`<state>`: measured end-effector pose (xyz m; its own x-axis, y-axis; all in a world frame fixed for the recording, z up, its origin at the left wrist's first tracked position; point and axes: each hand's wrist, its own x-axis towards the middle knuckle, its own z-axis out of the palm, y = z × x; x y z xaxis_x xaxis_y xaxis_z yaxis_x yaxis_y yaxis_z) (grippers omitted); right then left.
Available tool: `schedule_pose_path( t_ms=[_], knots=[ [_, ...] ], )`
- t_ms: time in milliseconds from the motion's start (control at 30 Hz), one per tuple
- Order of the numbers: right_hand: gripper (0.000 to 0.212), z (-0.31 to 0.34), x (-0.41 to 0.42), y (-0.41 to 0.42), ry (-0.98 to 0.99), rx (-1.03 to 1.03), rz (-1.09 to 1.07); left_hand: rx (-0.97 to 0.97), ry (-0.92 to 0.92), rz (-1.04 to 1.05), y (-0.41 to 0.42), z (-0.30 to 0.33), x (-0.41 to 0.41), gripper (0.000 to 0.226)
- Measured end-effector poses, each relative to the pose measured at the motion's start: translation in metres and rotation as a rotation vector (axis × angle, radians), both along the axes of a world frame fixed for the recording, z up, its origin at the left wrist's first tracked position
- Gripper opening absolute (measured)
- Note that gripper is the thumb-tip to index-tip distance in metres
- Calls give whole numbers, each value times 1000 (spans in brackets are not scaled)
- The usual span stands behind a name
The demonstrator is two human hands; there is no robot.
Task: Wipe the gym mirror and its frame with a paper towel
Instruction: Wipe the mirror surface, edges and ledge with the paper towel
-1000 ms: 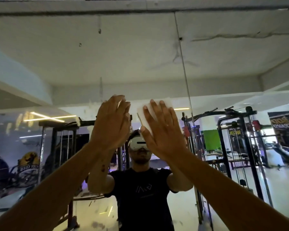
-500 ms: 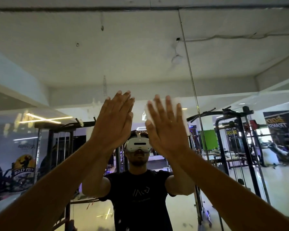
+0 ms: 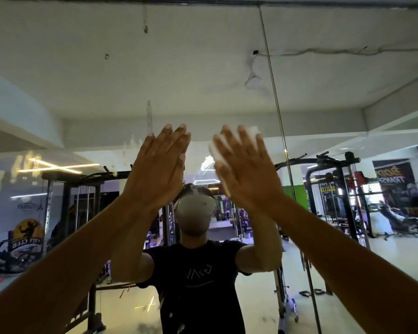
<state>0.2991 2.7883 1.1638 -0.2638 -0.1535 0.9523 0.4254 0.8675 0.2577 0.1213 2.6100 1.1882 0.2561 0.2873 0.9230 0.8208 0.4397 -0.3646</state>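
Pressing flat on mirror (image 3: 203, 68): both hands, right hand (image 3: 245, 173) w/ paper towel (image 3: 253, 130), left hand (image 3: 158, 173) bare.

Your left arm: rises from 7 o'clock toward centre, forearm bare, wrist straight. Your left hand (image 3: 158, 169): raised, back toward you, fingers straight and close together, tips pointing to 1 o'clock. Your right arm: rises from 4 o'clock toward centre, forearm bare. Your right hand (image 3: 245, 173): raised beside the left, apart from it, fingers straight and slightly spread, tips toward 11 o'clock, outline blurred.
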Motion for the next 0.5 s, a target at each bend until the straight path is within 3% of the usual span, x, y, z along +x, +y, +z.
schedule_pose_path(
  t_ms=[67, 233, 400, 500],
  knots=[
    [64, 7, -4, -7, 93, -146, -7, 1, -2, 4, 0, 1, -4, 60],
    [64, -42, -14, -19, -245, 252, 23, 1, 12, -8, -14, -2, 13, 57],
    [63, 6, -4, -11, 110, -169, -2, -14, -12, -2, 1, 1, -8, 59],
    [63, -37, -20, -35, -38, 17, 29, 8, 3, -22, -9, -2, 11, 57]
  ],
)
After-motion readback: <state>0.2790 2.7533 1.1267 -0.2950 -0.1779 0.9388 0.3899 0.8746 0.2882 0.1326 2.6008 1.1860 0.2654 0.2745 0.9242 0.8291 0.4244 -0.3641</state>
